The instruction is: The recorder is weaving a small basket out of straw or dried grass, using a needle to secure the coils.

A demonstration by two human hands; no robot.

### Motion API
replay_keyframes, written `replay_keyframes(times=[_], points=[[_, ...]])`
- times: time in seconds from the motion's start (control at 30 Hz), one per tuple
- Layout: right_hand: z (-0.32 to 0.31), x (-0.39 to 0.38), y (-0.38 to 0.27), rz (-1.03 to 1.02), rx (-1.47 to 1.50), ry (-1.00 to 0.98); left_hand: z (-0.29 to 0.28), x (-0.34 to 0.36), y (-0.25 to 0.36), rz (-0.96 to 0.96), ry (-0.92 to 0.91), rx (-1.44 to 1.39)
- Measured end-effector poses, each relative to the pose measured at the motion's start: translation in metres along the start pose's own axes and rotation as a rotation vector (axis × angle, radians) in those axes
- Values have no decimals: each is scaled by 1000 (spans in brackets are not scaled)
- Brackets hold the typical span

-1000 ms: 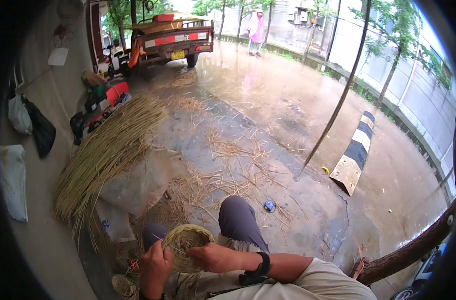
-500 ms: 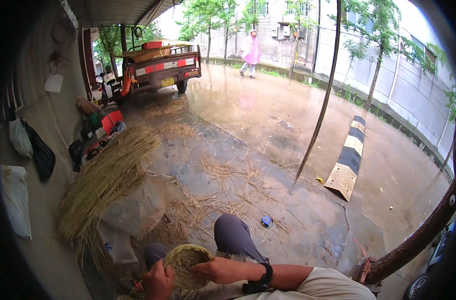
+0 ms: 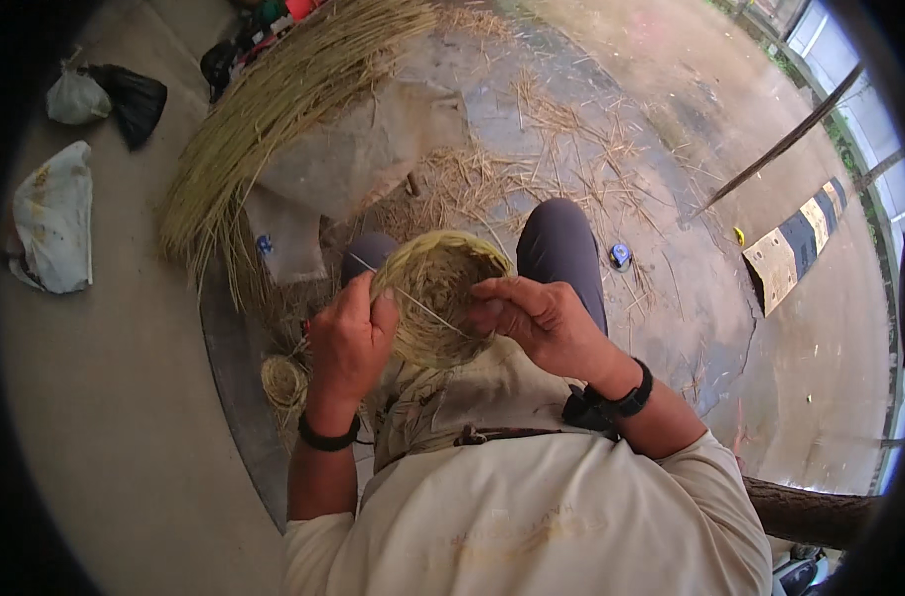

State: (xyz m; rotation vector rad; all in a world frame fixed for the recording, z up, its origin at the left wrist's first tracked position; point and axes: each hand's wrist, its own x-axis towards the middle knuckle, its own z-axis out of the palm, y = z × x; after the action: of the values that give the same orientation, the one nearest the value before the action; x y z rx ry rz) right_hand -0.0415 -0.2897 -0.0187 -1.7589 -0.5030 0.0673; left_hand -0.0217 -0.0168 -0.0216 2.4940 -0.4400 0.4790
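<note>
Over my lap is a round woven straw basket, its opening facing up and its weave yellow-green. My left hand is closed on the basket's left rim, with a bit of pale straw jutting above the fingers. A thin straw strand slants across the opening from the left hand toward the right fingertips. At the basket's right side, my right hand is closed in a pinch at the strand's end, its fingertips over the opening. A smaller woven straw piece lies low beside my left forearm.
A large bundle of long straw stalks lies at the left, beside a plastic sheet. Loose straw litters the ground. A blue tape measure sits beyond my right knee. Farther right are a striped speed bump and a slanting pole.
My view has tipped down toward my lap; the person in pink and the three-wheeled cart have left the picture. A strand across the basket and the smaller woven piece now show.
</note>
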Motion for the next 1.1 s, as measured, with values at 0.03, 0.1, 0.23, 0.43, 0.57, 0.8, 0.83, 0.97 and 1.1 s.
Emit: replay_keyframes(times=[0.03, 0.1, 0.23, 0.43, 0.57, 0.8, 0.83, 0.97, 1.1], points=[[5, -1, 1, 22, 54, -3, 0, -4, -2, -13, 5, -18], [5, 0, -1, 56, 149, 6, -1, -4, 1, -24, 4, -34], [-1, -4, 1, 143, 295, 67, 0, 1, 3, 33, 24, 30], [-18, -8, 14, 180, 308, 152, 0, 5, 2, -15, 1, -44], [-20, -16, 9, 295, 278, 94, 1, 3, -1, -54, -8, -53], [-11, -19, 1, 53, -57, -31, -2, 8, 7, -15, 1, 8], [-8, -18, 1, 11, -70, -35, -2, 8, 8, -9, 2, 14], [-4, -16, 4, 41, -44, -78, -4, 9, 13, 40, 18, 64], [0, -11, -5, 112, 54, -123, -4, 9, 18, 26, -7, 51]])
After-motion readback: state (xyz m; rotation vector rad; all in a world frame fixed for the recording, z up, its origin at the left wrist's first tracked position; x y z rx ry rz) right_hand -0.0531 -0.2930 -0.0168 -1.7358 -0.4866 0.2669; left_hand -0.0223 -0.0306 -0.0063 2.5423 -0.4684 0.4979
